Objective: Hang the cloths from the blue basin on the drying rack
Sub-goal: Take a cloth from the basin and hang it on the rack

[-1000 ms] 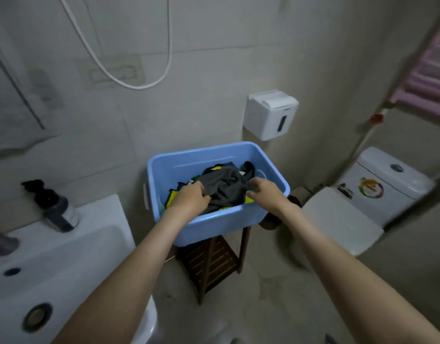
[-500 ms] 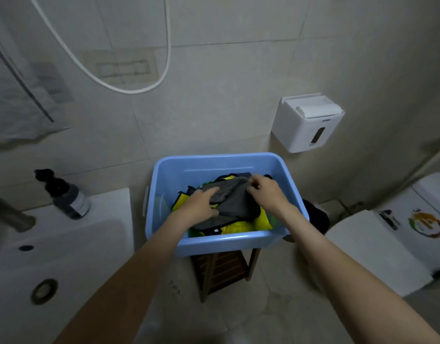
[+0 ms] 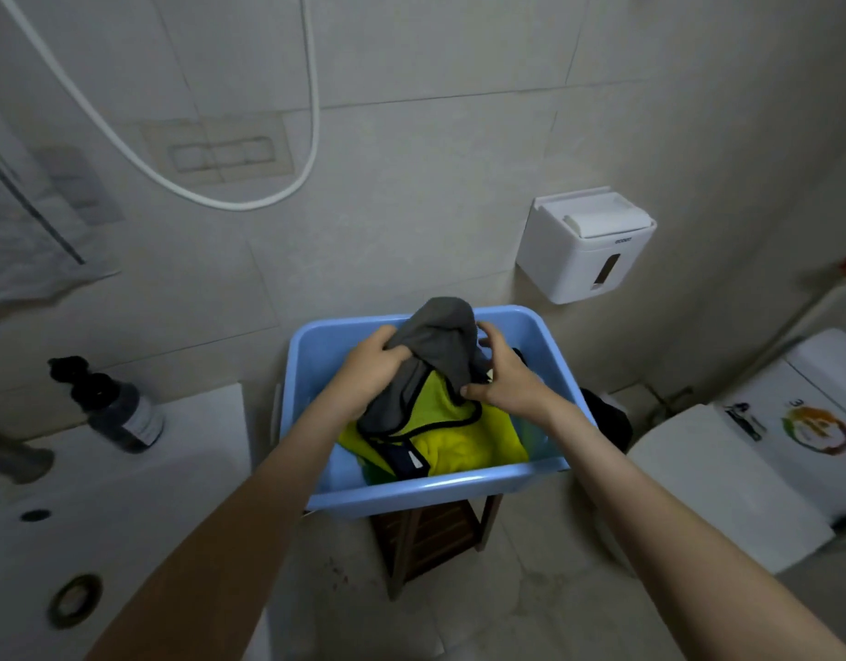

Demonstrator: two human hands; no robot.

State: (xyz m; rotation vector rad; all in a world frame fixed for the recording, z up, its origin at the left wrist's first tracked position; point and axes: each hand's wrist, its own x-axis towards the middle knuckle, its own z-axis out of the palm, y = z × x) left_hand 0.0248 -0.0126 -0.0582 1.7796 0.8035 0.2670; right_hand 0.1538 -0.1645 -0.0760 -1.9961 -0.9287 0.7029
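Observation:
A blue basin [image 3: 440, 489] stands on a small dark wooden stool against the tiled wall. Inside it lies a yellow cloth [image 3: 464, 436] with dark edging. A grey cloth [image 3: 442, 336] is bunched and raised above the basin's back rim. My left hand [image 3: 364, 374] grips its left side. My right hand [image 3: 507, 379] pinches its dark-edged lower right side. The drying rack is not in view.
A white washbasin [image 3: 125, 508] with a dark soap bottle [image 3: 111, 407] is at the left. A white toilet [image 3: 764, 469] is at the right. A white paper dispenser [image 3: 585, 243] hangs on the wall, and a white shower hose [image 3: 220, 198] loops above.
Both hands have lifted the grey cloth up out of the basin, uncovering the yellow cloth beneath. The view has shifted left and closer, and the pink rack at the upper right has left the frame.

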